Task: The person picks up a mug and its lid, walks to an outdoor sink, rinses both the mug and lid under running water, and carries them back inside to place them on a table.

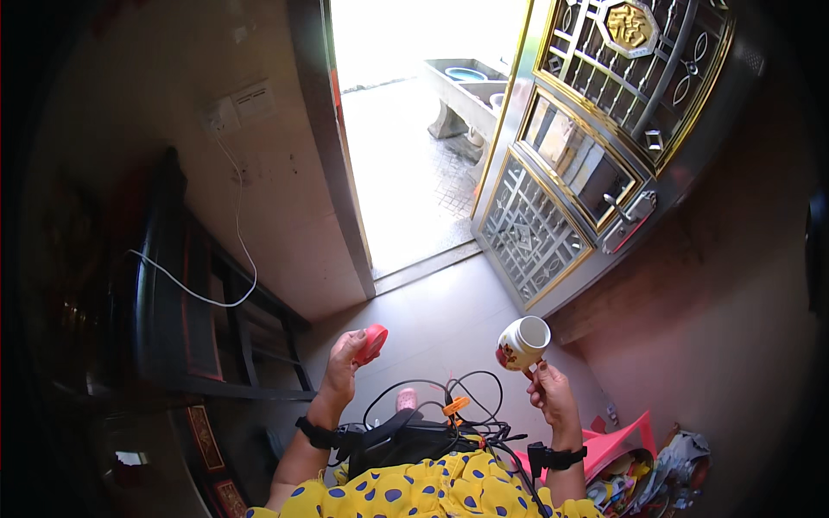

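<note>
The left hand [345, 361] was closed around a small round red lid [373, 342], half hidden by the fingers. The right hand [549, 390] gripped the handle of a white ceramic cup with a red floral pattern [523, 343], tilted, mouth upward; its inside could not be made out. Both were held above the grey floor [440, 319].

Gold octagonal sign [629, 26] atop door [553, 216].
</note>
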